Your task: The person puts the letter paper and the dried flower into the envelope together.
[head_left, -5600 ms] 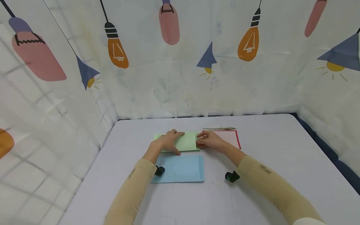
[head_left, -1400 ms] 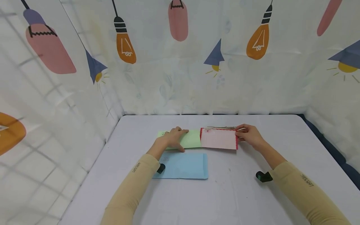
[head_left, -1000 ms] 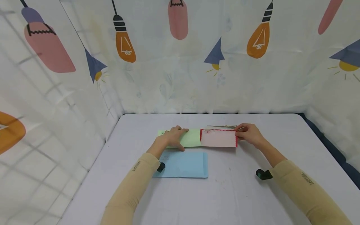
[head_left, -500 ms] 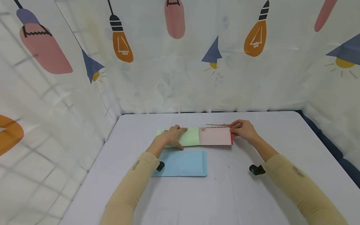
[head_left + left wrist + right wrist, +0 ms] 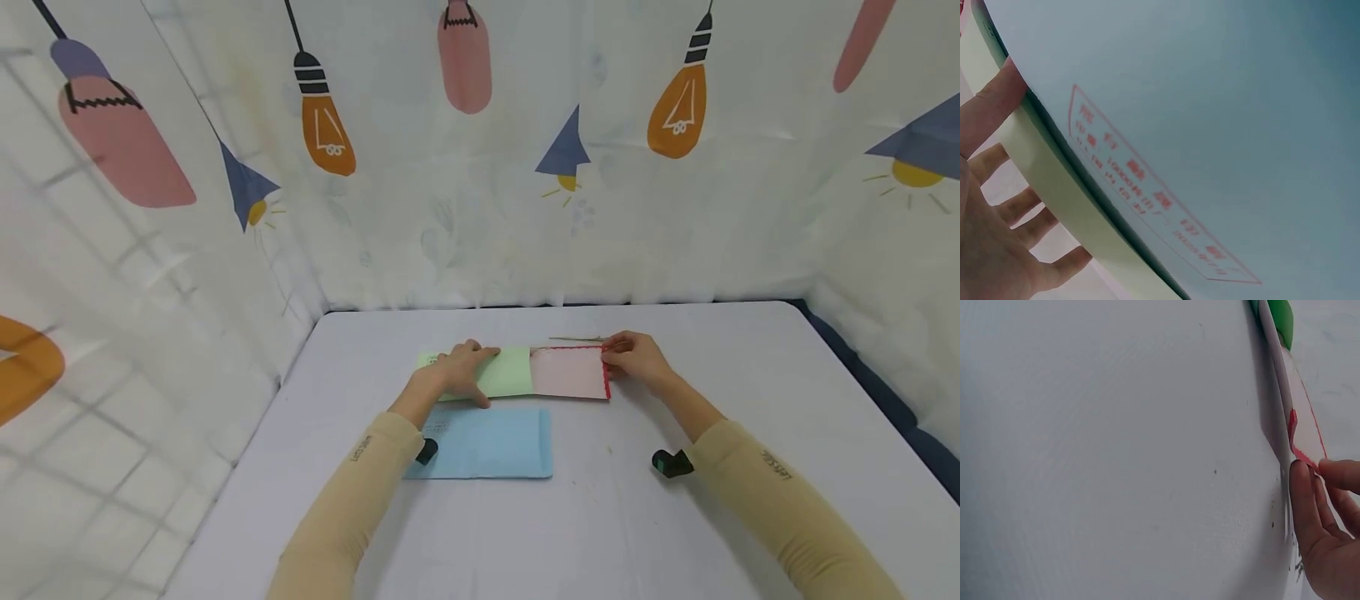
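"Right-hand grip (image 5: 633,358) first: what's it got?"

"One end of the pink card (image 5: 567,373). Thumb and fingertips are closed down on the right edge, where the red trim runs. In the right wrist view the thumb sits on one face and a finger on the other."

"And the card's other end?"

"Inside the green envelope (image 5: 512,372). You can see the mouth of it bulging round the card in the right wrist view. From the head, a good stretch of pink shows outside, lined up to the right of the green."

"What about the left-hand grip (image 5: 456,369)?"

"Spread wide over the envelope and holding it: thumb at the near edge, fingers at the far one. How hard it squeezes, I can't tell."

"Anything else close by?"

"A blue envelope (image 5: 487,442) lies flat on the tabletop (image 5: 600,542), just on the person's side of the green one, with the left forearm over its left end. There's a block of red print (image 5: 1160,187) filling part of the left wrist view, too blurred for me to read properly. Behind the card, a thin dried sprig (image 5: 573,338) lies crosswise, its right end by the right-hand fingers."

"And farther back?"

"Pale cloth (image 5: 450,208) printed with hanging lamps and bulbs, standing along the far side of the tabletop."
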The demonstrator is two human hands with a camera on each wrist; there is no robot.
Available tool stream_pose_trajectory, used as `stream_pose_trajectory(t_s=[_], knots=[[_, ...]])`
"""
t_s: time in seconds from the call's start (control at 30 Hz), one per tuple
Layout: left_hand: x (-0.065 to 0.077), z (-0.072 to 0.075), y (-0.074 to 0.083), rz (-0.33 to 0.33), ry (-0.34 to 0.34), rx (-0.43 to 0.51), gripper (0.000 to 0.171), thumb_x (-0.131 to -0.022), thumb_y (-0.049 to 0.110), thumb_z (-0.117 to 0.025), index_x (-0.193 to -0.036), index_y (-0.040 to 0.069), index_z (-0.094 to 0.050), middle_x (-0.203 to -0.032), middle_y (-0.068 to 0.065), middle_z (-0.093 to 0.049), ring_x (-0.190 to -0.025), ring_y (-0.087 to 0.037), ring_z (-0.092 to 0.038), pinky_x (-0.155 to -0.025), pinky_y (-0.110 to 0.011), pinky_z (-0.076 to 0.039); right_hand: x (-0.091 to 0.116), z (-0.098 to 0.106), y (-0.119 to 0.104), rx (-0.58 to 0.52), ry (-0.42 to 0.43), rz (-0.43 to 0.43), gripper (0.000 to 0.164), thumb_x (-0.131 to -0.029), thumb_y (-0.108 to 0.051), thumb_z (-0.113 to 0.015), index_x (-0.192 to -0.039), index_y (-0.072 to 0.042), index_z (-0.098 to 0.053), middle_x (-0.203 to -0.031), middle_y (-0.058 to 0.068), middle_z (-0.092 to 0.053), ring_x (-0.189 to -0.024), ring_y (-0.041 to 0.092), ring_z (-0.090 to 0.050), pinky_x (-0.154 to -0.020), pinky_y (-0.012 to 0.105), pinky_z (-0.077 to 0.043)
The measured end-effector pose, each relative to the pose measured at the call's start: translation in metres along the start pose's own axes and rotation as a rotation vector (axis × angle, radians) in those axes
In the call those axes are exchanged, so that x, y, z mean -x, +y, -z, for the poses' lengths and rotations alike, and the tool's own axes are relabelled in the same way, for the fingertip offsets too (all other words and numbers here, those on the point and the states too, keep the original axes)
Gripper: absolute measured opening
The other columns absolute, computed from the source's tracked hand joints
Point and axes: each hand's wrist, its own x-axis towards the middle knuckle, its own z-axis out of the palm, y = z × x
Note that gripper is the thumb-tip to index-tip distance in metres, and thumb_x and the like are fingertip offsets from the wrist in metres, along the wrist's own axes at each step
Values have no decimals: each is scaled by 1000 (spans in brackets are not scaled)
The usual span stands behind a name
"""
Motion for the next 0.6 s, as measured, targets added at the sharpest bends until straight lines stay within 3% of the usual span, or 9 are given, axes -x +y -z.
stream_pose_trajectory(t_s=[0.37,0.6], knots=[[3,-7,-3,8,5,7,99,-81,41,-89,-162,24,-34,-155,-12,-36,-140,-33,-36,-108,-59,-35,1,-17,2,-105,-52,-27,39,-101,-9,-67,-135,6,-56,-118,22,-61,-87,20,-70,-79,32,-60],[-1,-6,-3,-30,27,17,99,-81,40,-89,-162,23,-35,-153,-13,-38,-139,-33,-38,-108,-58,-35,1,-17,0,-103,-45,10,35,-104,-13,-62,-135,5,-58,-115,21,-64,-96,26,-68,-82,34,-59]])
